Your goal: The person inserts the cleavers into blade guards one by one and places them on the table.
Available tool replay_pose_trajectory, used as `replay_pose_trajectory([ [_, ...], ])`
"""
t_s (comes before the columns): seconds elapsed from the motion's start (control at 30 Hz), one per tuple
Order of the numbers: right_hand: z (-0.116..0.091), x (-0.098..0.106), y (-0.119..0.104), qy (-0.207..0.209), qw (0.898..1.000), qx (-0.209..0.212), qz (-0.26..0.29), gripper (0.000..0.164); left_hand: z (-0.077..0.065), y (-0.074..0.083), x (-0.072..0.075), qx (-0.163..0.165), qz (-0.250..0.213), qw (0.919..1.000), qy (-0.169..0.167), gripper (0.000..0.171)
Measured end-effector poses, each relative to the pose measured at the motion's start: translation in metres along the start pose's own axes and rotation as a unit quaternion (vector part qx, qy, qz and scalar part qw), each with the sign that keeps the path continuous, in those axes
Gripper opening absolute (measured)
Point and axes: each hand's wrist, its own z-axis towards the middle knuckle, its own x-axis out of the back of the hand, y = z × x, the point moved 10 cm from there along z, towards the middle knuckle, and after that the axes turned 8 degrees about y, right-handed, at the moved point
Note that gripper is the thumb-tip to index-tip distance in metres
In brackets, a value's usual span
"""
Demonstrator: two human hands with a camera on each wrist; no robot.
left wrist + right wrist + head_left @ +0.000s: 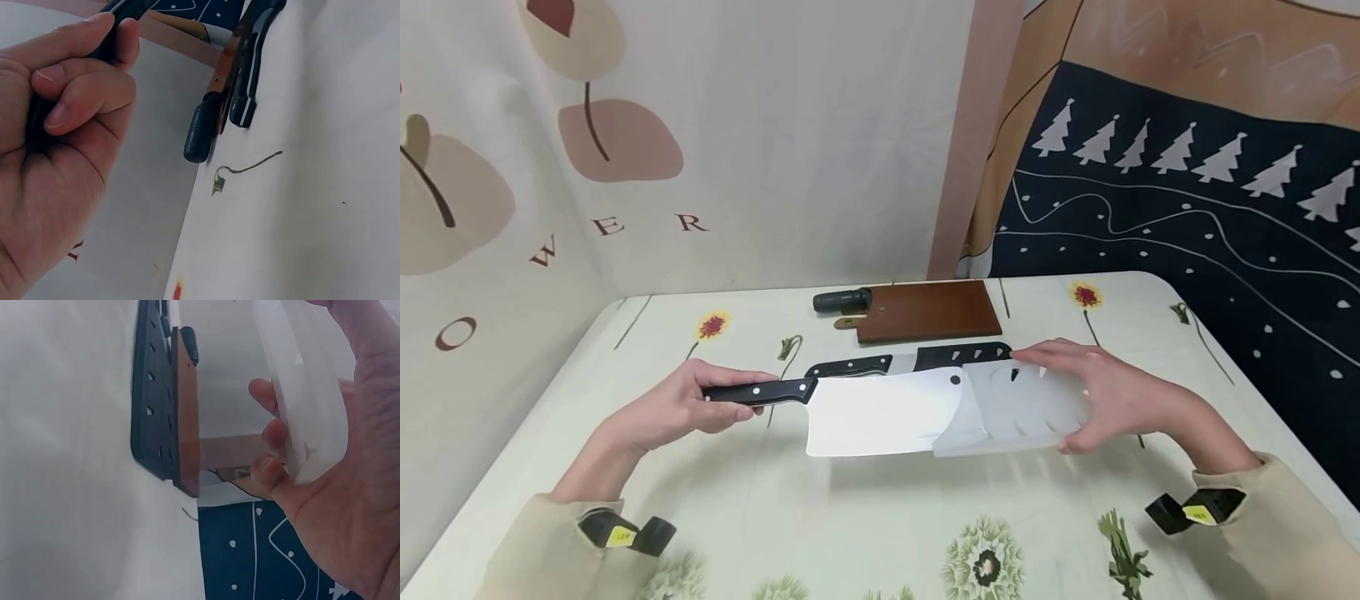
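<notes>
A cleaver (880, 415) with a black riveted handle is held above the table, its blade level. My left hand (681, 396) grips the handle, fingers curled round it, as the left wrist view also shows. The far end of the blade lies inside a translucent white blade sheath (1026, 408). My right hand (1116, 396) holds the sheath's outer end between thumb and fingers; in the right wrist view the fingers wrap the sheath (309, 400). Behind the cleaver lies a second knife, with a black handle (850, 367) and a black slotted sheath (962, 355).
Farther back a brown sheath (936, 311) lies on the table with a dark handle (841, 301) at its left end. The flower-print cloth (760, 517) covers the table. Pale curtain (790, 150) hangs behind, and dark tree-print fabric (1150, 208) at the right.
</notes>
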Motion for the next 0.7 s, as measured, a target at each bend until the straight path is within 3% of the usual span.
replay_pose_trajectory([
  [0.1,-0.002,-0.003,-0.008,-0.012,1.000,0.006,0.007,0.099,0.006,0.000,-0.006,0.006,-0.005,0.9999,-0.015,0.039],
  [0.2,0.000,-0.008,-0.017,-0.022,0.999,0.025,0.011,0.101,0.012,-0.003,-0.011,0.021,-0.006,0.9997,-0.010,0.038],
  [0.37,0.004,-0.005,-0.020,-0.009,0.999,0.035,0.011,0.100,0.017,-0.008,-0.014,0.035,-0.032,0.9986,0.024,0.037],
  [0.53,0.006,0.000,-0.014,0.002,0.999,0.028,0.016,0.100,0.021,-0.006,-0.020,0.026,-0.062,0.9972,0.034,0.036],
  [0.7,0.006,-0.004,-0.010,0.001,1.000,0.010,0.021,0.100,0.023,-0.005,-0.021,0.032,-0.036,0.9969,0.063,0.033],
])
